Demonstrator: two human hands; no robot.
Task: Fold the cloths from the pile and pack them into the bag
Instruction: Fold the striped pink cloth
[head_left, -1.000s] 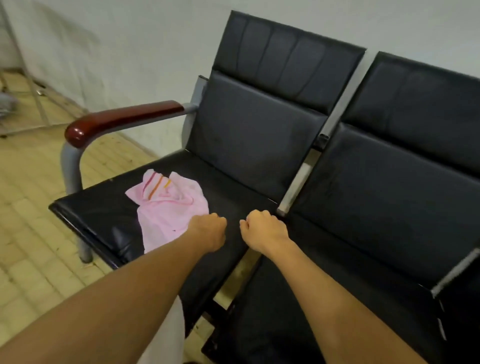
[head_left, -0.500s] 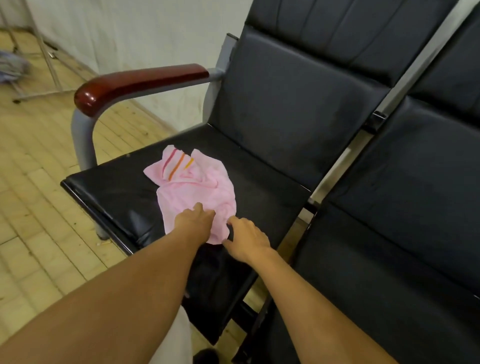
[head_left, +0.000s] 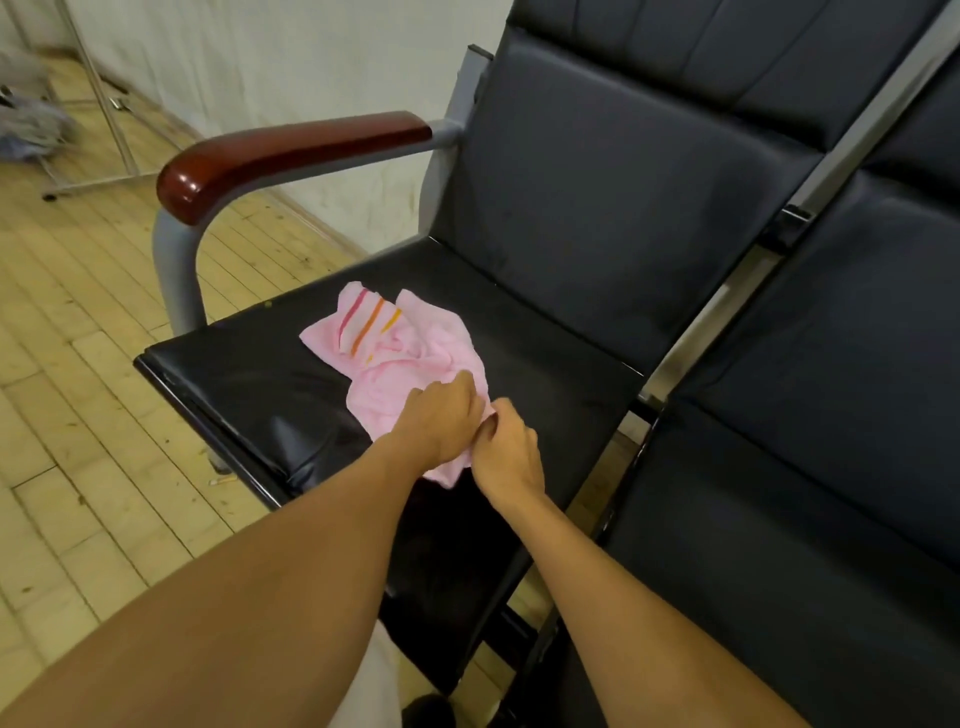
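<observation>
Pink cloth (head_left: 410, 358), crumpled, lies on the black seat (head_left: 270, 384) of the left chair, its striped corner (red, orange, yellow) on the far side from the fingers. Left hand (head_left: 441, 421) rests on the near part of the cloth, fingers curled down into the fabric and gripping it. Right hand (head_left: 506, 452) sits just beside the left, touching the cloth's near right edge; fingers bent inward, pinching that edge. The two hands nearly meet. A red-brown armrest (head_left: 291, 150) stands beyond the fingers, to their left. Second black seat (head_left: 779, 519) lies to the right of the fingers. No bag or other container in view.
</observation>
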